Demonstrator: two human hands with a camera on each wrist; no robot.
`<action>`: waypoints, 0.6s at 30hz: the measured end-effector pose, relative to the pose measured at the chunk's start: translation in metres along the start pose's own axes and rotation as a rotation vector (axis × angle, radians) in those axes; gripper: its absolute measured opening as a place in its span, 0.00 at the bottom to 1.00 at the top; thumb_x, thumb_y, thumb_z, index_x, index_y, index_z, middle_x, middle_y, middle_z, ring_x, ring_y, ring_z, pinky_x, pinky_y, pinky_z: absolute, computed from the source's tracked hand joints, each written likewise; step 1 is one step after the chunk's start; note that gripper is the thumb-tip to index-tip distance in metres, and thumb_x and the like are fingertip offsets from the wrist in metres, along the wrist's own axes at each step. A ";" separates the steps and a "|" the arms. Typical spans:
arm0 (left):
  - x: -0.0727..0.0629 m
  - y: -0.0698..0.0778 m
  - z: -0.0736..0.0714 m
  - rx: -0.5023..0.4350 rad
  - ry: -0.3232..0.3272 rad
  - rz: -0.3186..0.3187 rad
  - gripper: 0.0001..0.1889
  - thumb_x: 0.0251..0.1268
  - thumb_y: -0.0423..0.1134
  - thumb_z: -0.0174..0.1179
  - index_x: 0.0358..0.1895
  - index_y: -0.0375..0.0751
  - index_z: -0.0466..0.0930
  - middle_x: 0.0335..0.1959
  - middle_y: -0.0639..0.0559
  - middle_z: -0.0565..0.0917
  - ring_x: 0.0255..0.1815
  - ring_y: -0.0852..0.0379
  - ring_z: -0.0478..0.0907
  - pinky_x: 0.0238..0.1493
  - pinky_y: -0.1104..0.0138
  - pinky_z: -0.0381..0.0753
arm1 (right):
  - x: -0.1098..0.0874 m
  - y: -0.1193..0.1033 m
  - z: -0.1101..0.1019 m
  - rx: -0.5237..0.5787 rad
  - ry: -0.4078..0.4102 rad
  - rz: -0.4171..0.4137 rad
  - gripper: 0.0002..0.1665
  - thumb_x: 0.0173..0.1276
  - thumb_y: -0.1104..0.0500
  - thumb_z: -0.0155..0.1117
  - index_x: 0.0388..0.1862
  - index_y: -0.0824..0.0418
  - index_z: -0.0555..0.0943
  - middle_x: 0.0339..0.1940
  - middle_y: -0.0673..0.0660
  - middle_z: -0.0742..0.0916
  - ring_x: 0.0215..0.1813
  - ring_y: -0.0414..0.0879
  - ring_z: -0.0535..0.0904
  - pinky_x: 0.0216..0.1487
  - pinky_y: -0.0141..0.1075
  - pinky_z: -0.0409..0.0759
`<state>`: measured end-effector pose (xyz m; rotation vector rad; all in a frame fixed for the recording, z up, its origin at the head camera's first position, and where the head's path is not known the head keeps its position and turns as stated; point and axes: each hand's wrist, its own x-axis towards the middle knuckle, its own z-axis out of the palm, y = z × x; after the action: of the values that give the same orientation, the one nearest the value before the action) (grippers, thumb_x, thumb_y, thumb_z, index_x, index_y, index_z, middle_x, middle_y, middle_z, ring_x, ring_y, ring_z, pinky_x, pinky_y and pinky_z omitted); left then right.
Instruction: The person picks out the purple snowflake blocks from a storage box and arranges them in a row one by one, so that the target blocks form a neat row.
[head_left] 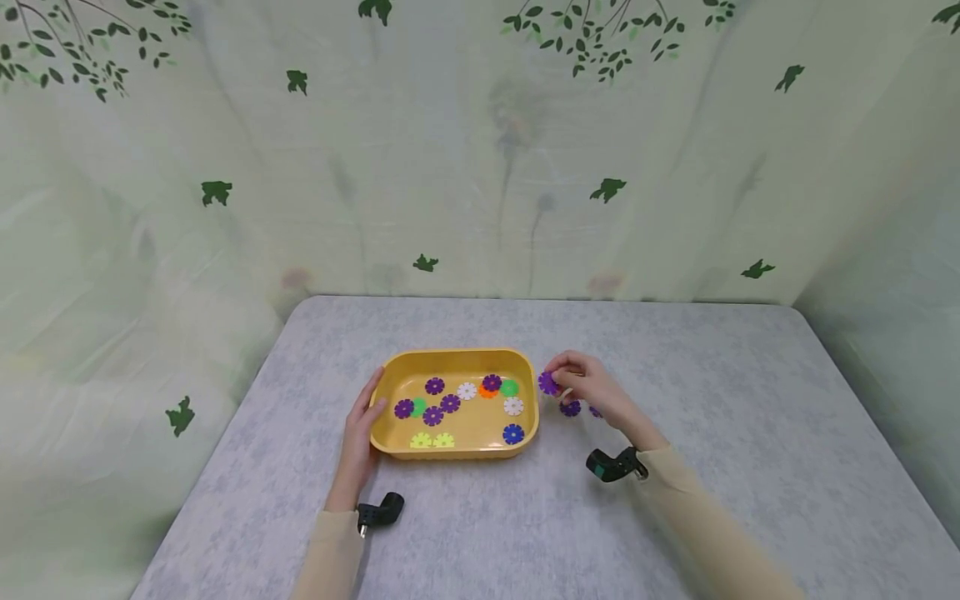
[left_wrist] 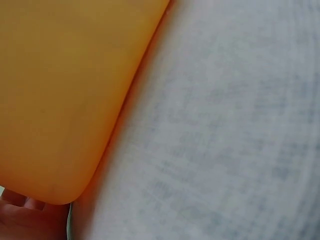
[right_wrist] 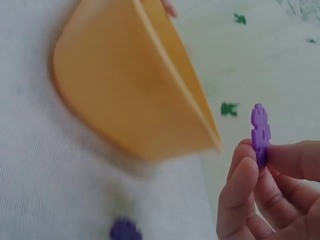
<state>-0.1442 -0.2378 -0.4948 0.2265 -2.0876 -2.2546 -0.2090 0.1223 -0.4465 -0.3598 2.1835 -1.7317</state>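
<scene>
A yellow plastic tray (head_left: 480, 435) stands on the table, with several flower-shaped plastic discs inside. My left hand (head_left: 358, 433) holds its left end, thumb at the rim and fingers along the outer wall; most of those fingers are hidden in the left wrist view. Just beyond the right end, my right hand (head_left: 597, 392) pinches a purple flower-shaped disc (right_wrist: 260, 132) between thumb and fingers. The disc is seen edge-on and upright in the right wrist view, apart from the tray wall (right_wrist: 115, 75).
Below the right hand lie a dark purple disc (head_left: 571, 409) and another purple disc (head_left: 596, 412), partly covered by the hand. Inside the tray are purple, white, green, yellow, orange and blue discs. A leaf-patterned curtain (head_left: 465, 167) hangs behind the grey table (head_left: 480, 533).
</scene>
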 end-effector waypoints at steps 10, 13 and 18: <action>0.002 -0.004 0.000 -0.022 -0.001 0.007 0.25 0.77 0.41 0.44 0.74 0.58 0.59 0.74 0.63 0.56 0.73 0.62 0.51 0.69 0.67 0.58 | -0.031 0.040 -0.057 -0.020 0.151 0.064 0.15 0.73 0.64 0.51 0.52 0.75 0.74 0.34 0.58 0.82 0.31 0.44 0.77 0.32 0.39 0.81; 0.002 -0.004 0.000 -0.010 0.001 0.003 0.25 0.76 0.42 0.45 0.73 0.60 0.59 0.74 0.64 0.56 0.73 0.62 0.51 0.69 0.67 0.58 | -0.040 0.049 -0.067 -0.065 0.202 0.106 0.14 0.72 0.66 0.51 0.50 0.75 0.74 0.34 0.59 0.81 0.30 0.44 0.77 0.31 0.37 0.82; 0.003 -0.005 0.000 -0.011 0.004 0.007 0.25 0.76 0.43 0.46 0.73 0.60 0.60 0.74 0.64 0.57 0.73 0.62 0.51 0.69 0.67 0.57 | -0.050 0.059 -0.074 -0.168 0.240 0.168 0.13 0.70 0.68 0.51 0.48 0.76 0.75 0.33 0.60 0.82 0.28 0.44 0.78 0.28 0.34 0.81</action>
<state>-0.1466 -0.2381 -0.4995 0.2229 -2.0708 -2.2590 -0.1930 0.2215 -0.4840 -0.0050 2.4565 -1.5754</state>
